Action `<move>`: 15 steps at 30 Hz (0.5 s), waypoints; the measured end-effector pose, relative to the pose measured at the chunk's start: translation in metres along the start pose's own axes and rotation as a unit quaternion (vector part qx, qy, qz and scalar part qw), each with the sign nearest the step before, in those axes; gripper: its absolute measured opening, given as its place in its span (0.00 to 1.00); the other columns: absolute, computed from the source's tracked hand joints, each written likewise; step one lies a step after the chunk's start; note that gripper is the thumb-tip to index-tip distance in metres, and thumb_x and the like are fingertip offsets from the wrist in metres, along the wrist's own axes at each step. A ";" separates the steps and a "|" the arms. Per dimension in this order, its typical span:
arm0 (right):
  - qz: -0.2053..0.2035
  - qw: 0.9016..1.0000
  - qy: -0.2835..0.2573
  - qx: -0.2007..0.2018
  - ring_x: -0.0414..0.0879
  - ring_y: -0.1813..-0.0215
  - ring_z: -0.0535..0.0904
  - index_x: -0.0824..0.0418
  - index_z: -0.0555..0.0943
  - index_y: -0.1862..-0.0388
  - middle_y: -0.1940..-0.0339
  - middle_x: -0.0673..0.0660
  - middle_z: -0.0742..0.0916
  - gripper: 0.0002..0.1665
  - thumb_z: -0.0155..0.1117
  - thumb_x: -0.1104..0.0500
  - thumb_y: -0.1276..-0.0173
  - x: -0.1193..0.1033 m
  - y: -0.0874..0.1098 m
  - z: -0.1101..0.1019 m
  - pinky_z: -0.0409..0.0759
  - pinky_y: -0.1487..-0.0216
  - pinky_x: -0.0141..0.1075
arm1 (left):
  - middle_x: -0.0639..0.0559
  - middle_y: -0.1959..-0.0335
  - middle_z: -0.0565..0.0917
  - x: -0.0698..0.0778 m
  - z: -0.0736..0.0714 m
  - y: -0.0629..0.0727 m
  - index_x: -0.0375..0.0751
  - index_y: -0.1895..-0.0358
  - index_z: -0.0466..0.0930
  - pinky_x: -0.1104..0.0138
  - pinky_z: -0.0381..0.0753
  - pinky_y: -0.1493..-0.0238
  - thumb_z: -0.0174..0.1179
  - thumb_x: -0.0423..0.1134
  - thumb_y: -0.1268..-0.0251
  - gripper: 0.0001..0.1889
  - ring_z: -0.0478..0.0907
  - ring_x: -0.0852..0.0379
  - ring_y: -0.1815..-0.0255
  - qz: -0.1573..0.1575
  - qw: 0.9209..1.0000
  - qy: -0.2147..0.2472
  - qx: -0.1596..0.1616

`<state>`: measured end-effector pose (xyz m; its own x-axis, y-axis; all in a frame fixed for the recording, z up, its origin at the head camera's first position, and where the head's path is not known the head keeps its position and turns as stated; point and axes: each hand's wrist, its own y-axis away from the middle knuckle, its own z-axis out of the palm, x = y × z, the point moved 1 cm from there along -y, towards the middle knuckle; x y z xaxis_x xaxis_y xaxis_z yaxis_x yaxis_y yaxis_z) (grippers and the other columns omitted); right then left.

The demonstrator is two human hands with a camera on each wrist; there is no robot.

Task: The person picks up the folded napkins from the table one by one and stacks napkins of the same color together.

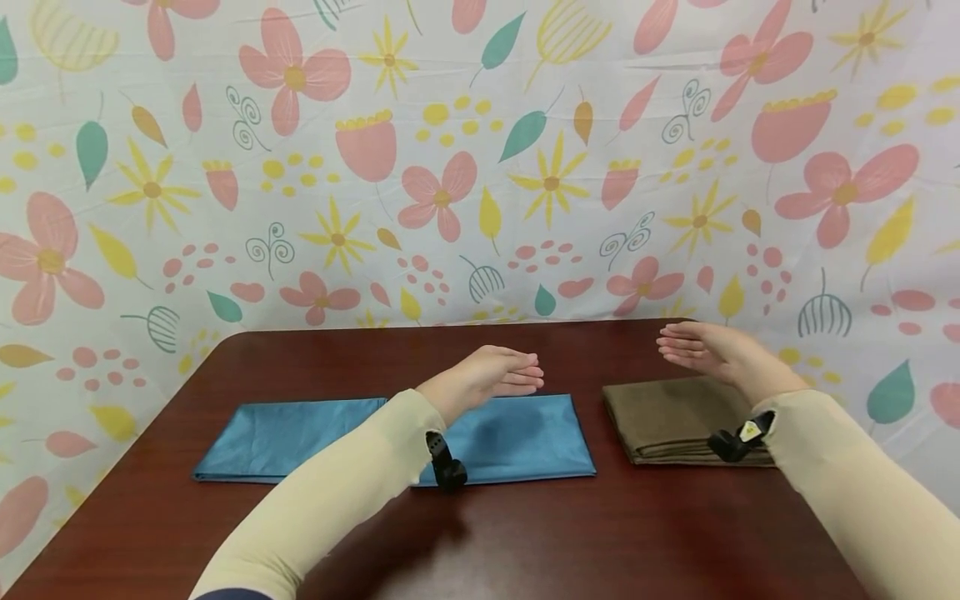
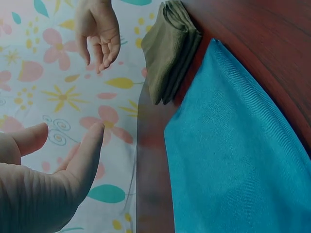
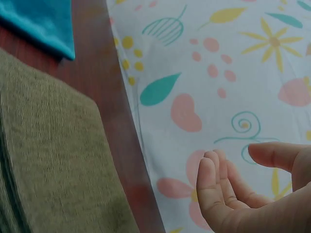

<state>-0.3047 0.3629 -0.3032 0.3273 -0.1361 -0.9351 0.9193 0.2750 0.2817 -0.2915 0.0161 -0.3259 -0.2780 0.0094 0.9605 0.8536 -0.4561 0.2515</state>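
My left hand [image 1: 491,379] is held in the air over the right one of two folded blue cloths [image 1: 525,442], fingers straight and together, nothing in it. The other blue cloth [image 1: 292,433] lies flat to its left, partly behind my left forearm. My right hand [image 1: 716,354] hovers above the back of a folded brown cloth [image 1: 660,412], its fingers extended and holding nothing. In the right wrist view the brown cloth [image 3: 58,145] lies left of that hand, with a corner of blue cloth [image 3: 43,24] beyond it.
All the cloths lie on a dark reddish-brown table [image 1: 525,542] with rounded back corners. Directly behind it hangs a white sheet [image 1: 465,275] printed with flowers and leaves. A small black camera is strapped to each wrist.
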 end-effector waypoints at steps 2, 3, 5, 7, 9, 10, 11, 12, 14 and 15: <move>0.003 1.000 -0.003 -0.003 0.43 0.60 0.85 0.54 0.83 0.68 0.65 0.52 0.87 0.19 0.45 0.58 0.22 0.000 -0.002 0.003 0.83 0.52 0.33 | 0.35 0.43 0.80 -0.001 -0.004 0.001 0.32 0.37 0.72 0.53 0.76 0.39 0.54 0.36 0.27 0.20 0.80 0.42 0.42 -0.002 1.000 -0.004 0.004; 0.004 1.000 -0.002 -0.003 0.43 0.60 0.85 0.54 0.83 0.68 0.65 0.52 0.87 0.19 0.46 0.58 0.22 0.001 -0.002 0.005 0.83 0.52 0.33 | 0.35 0.42 0.80 -0.001 -0.005 0.002 0.32 0.37 0.72 0.52 0.76 0.39 0.54 0.36 0.27 0.20 0.80 0.43 0.42 -0.002 1.000 -0.007 0.004; 0.008 1.000 0.004 -0.003 0.43 0.59 0.85 0.53 0.83 0.68 0.64 0.52 0.87 0.18 0.47 0.58 0.22 0.001 -0.003 0.008 0.83 0.51 0.33 | 0.35 0.42 0.79 -0.001 -0.008 0.004 0.32 0.37 0.72 0.52 0.77 0.39 0.54 0.37 0.27 0.20 0.80 0.43 0.42 -0.002 1.000 -0.012 0.004; 0.011 1.000 0.011 -0.004 0.42 0.58 0.85 0.52 0.84 0.68 0.64 0.51 0.87 0.19 0.47 0.58 0.22 0.001 -0.003 0.010 0.83 0.51 0.33 | 0.35 0.42 0.79 0.000 -0.010 0.005 0.32 0.37 0.72 0.52 0.77 0.39 0.54 0.37 0.27 0.20 0.80 0.43 0.42 0.003 1.000 -0.018 0.003; 0.012 1.000 0.018 -0.007 0.42 0.57 0.85 0.51 0.84 0.68 0.63 0.51 0.87 0.19 0.46 0.58 0.22 0.001 -0.003 0.013 0.82 0.50 0.32 | 0.34 0.42 0.79 0.001 -0.012 0.007 0.32 0.37 0.72 0.53 0.77 0.39 0.54 0.37 0.27 0.20 0.80 0.44 0.42 0.007 1.000 -0.022 0.005; 0.011 1.000 0.023 -0.008 0.42 0.57 0.85 0.51 0.84 0.67 0.62 0.51 0.87 0.18 0.46 0.57 0.22 0.002 -0.003 0.014 0.82 0.50 0.32 | 0.34 0.42 0.79 0.001 -0.013 0.008 0.32 0.37 0.72 0.54 0.77 0.39 0.54 0.37 0.27 0.20 0.80 0.44 0.42 0.009 1.000 -0.024 0.007; 0.011 1.000 0.026 -0.009 0.42 0.56 0.85 0.51 0.83 0.66 0.62 0.51 0.87 0.18 0.47 0.57 0.22 0.002 -0.003 0.016 0.82 0.49 0.32 | 0.35 0.42 0.79 0.002 -0.014 0.009 0.32 0.37 0.72 0.54 0.77 0.40 0.54 0.37 0.27 0.20 0.80 0.44 0.42 0.011 1.000 -0.028 0.008; 0.012 0.999 0.029 -0.008 0.42 0.56 0.85 0.52 0.83 0.66 0.62 0.51 0.87 0.17 0.47 0.57 0.22 0.003 -0.004 0.018 0.82 0.49 0.32 | 0.35 0.42 0.79 0.002 -0.016 0.010 0.32 0.37 0.72 0.55 0.77 0.40 0.54 0.37 0.27 0.20 0.79 0.44 0.42 0.010 0.999 -0.029 0.010; 0.012 0.999 0.033 -0.007 0.43 0.56 0.85 0.53 0.81 0.63 0.62 0.52 0.87 0.13 0.48 0.58 0.22 0.004 -0.005 0.021 0.82 0.48 0.33 | 0.35 0.42 0.79 0.002 -0.019 0.011 0.31 0.36 0.71 0.55 0.78 0.40 0.54 0.37 0.27 0.21 0.79 0.43 0.41 0.009 0.999 -0.032 0.013; 0.013 0.999 0.035 -0.004 0.43 0.56 0.85 0.54 0.80 0.62 0.61 0.52 0.87 0.11 0.50 0.58 0.23 0.004 -0.005 0.023 0.82 0.48 0.33 | 0.34 0.41 0.79 0.002 -0.020 0.012 0.30 0.36 0.71 0.55 0.78 0.40 0.54 0.37 0.27 0.21 0.79 0.43 0.41 0.008 0.999 -0.032 0.015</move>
<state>-0.3031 0.3394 -0.3036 0.3340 -0.0614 -0.9406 0.9087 0.2861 0.3040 -0.2910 -0.0075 -0.3237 -0.2369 0.0588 0.9698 0.8709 -0.4296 0.2388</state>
